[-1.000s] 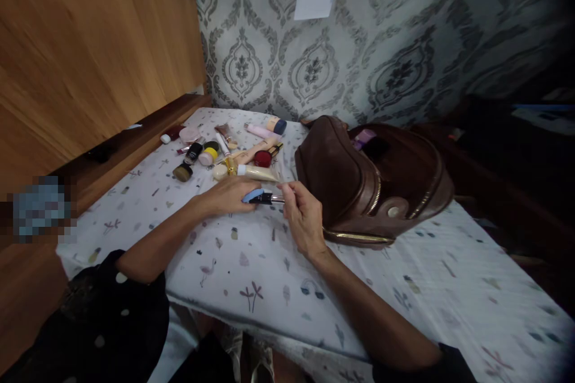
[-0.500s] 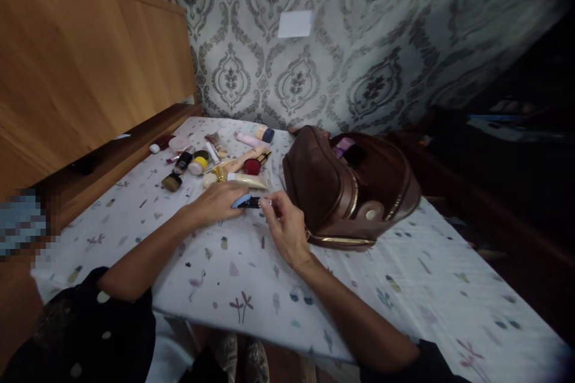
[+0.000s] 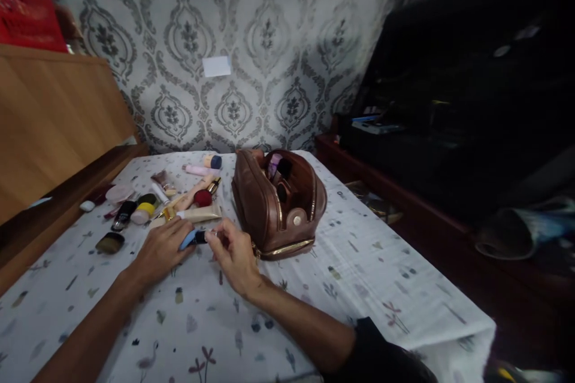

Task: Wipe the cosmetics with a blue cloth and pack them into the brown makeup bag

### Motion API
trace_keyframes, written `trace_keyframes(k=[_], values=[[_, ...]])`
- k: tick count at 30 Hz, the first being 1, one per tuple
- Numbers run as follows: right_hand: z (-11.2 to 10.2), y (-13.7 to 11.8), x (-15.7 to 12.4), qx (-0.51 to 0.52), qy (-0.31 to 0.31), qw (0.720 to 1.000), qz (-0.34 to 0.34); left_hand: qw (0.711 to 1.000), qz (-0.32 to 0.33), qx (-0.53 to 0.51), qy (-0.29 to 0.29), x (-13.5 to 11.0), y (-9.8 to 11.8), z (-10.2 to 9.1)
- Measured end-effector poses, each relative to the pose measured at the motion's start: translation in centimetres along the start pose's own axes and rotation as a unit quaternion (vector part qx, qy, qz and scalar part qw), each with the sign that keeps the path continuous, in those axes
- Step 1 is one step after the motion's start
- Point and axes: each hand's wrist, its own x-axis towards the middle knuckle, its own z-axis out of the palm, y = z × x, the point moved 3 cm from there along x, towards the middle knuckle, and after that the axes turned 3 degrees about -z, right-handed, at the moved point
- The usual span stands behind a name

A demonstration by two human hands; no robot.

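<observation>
Pinching the silvery right end of a slim black cosmetic stick (image 3: 200,237), my right grip (image 3: 238,254) is closed down to thumb and fingertips. The stick lies directly left of that grip, its long axis running crosswise between my hands, the right end tipped slightly away from me. Its light-blue end meets my left grip (image 3: 164,248), which is turned back-up with the fingers curled under; it may be clasping that end, but the view hides the inside, so I cannot tell how far it is closed.

My right grip is the nearer one to the brown leather bag (image 3: 256,203), which stands just beyond it and to the right on the tabletop (image 3: 193,317), top unzipped and mouth gaping. Inside I can see a purple item (image 3: 275,164) and a black one (image 3: 284,169) beside it, with darker shapes lower down too dim to name.

Just past my left grip lies a cream tube (image 3: 202,213), with a round red container (image 3: 203,198) behind it. Farther left of that grip are a yellow-banded jar (image 3: 144,210), a black bottle (image 3: 124,215) and a broad brush (image 3: 109,243).
</observation>
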Motion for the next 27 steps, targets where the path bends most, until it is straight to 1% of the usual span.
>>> trace_keyframes(k=[2, 4, 6, 9, 12, 14, 16, 19, 23, 25, 27], values=[[-0.3, -0.6, 0.0, -0.001, 0.013, 1.000, -0.023, 1.000, -0.006, -0.002, 0.013, 0.0, -0.7, -0.2], [-0.6, -1.2, 0.1, -0.008, 0.021, 0.999, -0.049, 0.999, -0.033, -0.014, 0.013, -0.1, -1.4, -0.2], [-0.8, -1.5, 0.2, -0.023, 0.013, 0.997, -0.071, 0.997, -0.072, -0.039, -0.007, -0.1, -1.9, -0.1], [-1.2, -1.7, 0.4, -0.046, -0.012, 0.994, -0.103, 0.987, -0.120, -0.091, -0.061, -0.2, -1.9, 0.3], [-1.8, -1.6, 0.1, -0.056, -0.035, 0.989, -0.133, 0.980, -0.132, -0.123, -0.086, -0.2, -1.3, 0.6], [-2.2, -1.7, -0.3, -0.057, -0.040, 0.988, -0.137, 0.982, -0.128, -0.120, -0.069, -0.1, -0.8, 0.5], [-2.8, -2.1, -0.8, -0.060, -0.041, 0.988, -0.137, 0.986, -0.117, -0.114, -0.036, 0.0, -0.3, 0.3], [-4.0, -3.6, -1.5, -0.075, -0.045, 0.984, -0.155, 0.986, -0.105, -0.126, 0.002, 0.1, 0.3, 0.1], [-6.7, -6.1, -1.3, -0.098, -0.031, 0.977, -0.185, 0.982, -0.127, -0.142, 0.013, 0.0, 0.4, 0.5], [-8.2, -7.1, -0.9, -0.097, -0.022, 0.978, -0.183, 0.979, -0.137, -0.153, 0.011, -0.1, 0.3, 0.7], [-9.5, -7.6, -0.5, -0.090, -0.019, 0.981, -0.168, 0.971, -0.151, -0.188, 0.001, 0.1, 0.4, 0.8]])
